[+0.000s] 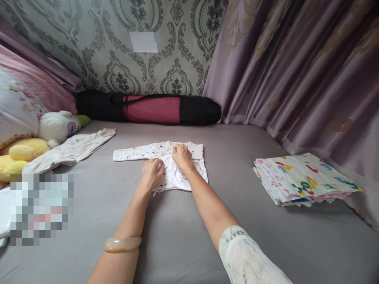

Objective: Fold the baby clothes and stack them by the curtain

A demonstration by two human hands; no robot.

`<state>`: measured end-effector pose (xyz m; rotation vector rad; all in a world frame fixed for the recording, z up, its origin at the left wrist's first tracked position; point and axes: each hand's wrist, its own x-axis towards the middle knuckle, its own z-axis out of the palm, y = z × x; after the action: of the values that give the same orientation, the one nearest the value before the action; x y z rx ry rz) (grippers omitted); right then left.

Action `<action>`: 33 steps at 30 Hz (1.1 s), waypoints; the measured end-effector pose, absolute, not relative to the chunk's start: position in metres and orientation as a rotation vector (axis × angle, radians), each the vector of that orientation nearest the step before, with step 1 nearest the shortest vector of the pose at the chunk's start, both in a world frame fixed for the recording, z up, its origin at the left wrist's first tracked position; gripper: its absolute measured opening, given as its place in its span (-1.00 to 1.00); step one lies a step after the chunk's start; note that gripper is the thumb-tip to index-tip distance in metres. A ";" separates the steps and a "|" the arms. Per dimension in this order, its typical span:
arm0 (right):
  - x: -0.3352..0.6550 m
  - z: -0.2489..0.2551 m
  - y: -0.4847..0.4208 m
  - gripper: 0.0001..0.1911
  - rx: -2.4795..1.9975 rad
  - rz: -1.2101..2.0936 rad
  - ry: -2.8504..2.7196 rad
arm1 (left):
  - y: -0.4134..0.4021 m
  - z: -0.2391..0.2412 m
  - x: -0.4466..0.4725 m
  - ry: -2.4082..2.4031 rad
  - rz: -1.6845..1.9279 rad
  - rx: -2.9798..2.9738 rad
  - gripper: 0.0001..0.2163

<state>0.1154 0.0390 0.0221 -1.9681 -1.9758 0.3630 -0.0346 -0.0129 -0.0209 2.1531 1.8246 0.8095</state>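
A small white baby shirt (189,183) with a scattered print and a line drawing on its front lies on the grey bed sheet. One sleeve (130,153) stretches out to the left; the right side ends in a straight edge without a sleeve sticking out. My right hand (182,156) is closed on the cloth near the neckline, fingertips pointing down and partly hidden. Lower and to the left, my left hand (152,173) has its fingers curled together on the shirt's left side, by the underarm. A thin tie hangs at the bottom hem.
To the right sits a stack of folded printed baby clothes (308,177). On the left lie a pale printed garment (74,150), plush toys (59,126) and a blurred-out item (41,209). A long black and red bag (151,109) lies along the wall, beside purple curtains (296,71).
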 end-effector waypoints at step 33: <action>0.172 0.020 0.036 -0.33 -2.073 0.382 -2.141 | -0.032 -0.015 -0.009 1.682 0.908 2.367 -0.78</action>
<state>0.1721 0.0360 0.0201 -2.0728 -2.1408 0.3825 -0.0089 -0.0324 -0.0146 2.3670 1.6817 0.9077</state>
